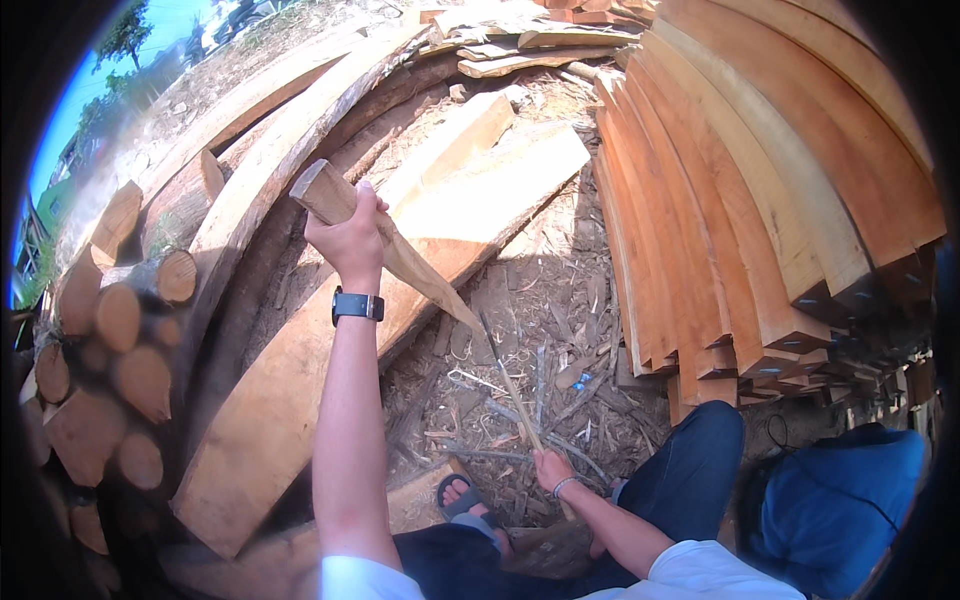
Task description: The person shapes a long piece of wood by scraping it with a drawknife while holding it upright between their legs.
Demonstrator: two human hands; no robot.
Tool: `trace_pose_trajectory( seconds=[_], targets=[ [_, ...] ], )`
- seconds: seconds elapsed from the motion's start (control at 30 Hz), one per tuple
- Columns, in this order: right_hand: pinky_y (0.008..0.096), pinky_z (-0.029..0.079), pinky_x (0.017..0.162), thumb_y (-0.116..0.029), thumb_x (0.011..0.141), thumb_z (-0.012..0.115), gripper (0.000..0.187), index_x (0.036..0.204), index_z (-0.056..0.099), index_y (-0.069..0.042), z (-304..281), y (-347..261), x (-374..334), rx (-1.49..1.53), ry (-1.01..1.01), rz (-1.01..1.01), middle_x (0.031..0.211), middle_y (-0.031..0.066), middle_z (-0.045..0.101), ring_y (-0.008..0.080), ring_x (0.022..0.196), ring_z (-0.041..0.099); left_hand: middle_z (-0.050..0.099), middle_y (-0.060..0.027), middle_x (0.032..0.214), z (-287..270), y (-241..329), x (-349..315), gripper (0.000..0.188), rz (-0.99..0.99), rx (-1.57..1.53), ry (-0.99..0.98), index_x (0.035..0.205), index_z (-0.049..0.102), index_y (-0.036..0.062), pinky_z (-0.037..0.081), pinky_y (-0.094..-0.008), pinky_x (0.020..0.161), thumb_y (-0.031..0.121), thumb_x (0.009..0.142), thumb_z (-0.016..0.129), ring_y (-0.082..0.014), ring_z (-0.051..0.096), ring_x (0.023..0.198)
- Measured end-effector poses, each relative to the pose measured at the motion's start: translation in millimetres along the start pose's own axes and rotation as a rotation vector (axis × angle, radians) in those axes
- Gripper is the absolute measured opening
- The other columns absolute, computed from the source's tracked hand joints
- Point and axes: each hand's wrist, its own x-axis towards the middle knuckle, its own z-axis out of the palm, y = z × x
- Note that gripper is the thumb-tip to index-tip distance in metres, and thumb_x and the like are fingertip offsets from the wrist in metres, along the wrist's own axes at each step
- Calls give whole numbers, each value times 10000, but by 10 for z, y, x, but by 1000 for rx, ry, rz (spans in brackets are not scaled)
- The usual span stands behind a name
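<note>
At lower centre, we close the right hand (553,468) around the pale shaft of a long, thin tool (514,398), probably gripping near its lower end for reach. Its dark tip points to the tapered end of a wooden piece (425,275) near the centre; we cannot tell whether they touch. Our left hand (345,235) grips this piece near its thick end, presumably to leave the taper exposed. Beneath it in view lies a broad slab (270,420). Logs (140,382) at left and stacked boards (720,200) at upper right appear grouped by shape.
</note>
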Motion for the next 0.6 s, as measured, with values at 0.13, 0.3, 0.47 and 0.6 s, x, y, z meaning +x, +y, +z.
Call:
trace_pose_trajectory(
  seconds=[0.13, 0.3, 0.47, 0.6],
  targets=[
    [574, 461, 706, -324, 994, 397, 417, 927, 551, 58, -155, -353, -33, 118, 40, -72, 776, 317, 613, 488, 784, 615, 655, -84, 680, -104, -34, -10, 132, 8, 22, 18, 833, 581, -13, 524, -269, 532, 51, 832, 697, -151, 650, 569],
    [584, 461, 723, -283, 981, 435, 348, 961, 528, 52, -610, -717, -75, 226, 249, -115, 769, 321, 612, 483, 797, 620, 644, -85, 667, -57, -43, -13, 124, 22, -21, 28, 797, 587, -13, 522, -283, 540, 50, 838, 686, -156, 636, 564],
    [583, 469, 763, -290, 979, 432, 352, 961, 539, 46, -166, -110, -130, -17, 2, 9, 799, 322, 622, 503, 836, 608, 640, -83, 659, -17, -2, -31, 124, 5, -23, 23, 786, 585, -13, 520, -284, 534, 42, 841, 682, -155, 631, 556],
    [580, 468, 775, -293, 984, 416, 353, 982, 534, 39, -187, -309, -60, 26, -42, -28, 812, 325, 622, 517, 836, 601, 641, -84, 659, -23, -15, -28, 125, 20, -17, 3, 784, 585, -12, 520, -283, 532, 42, 839, 683, -155, 632, 558]
  ],
)
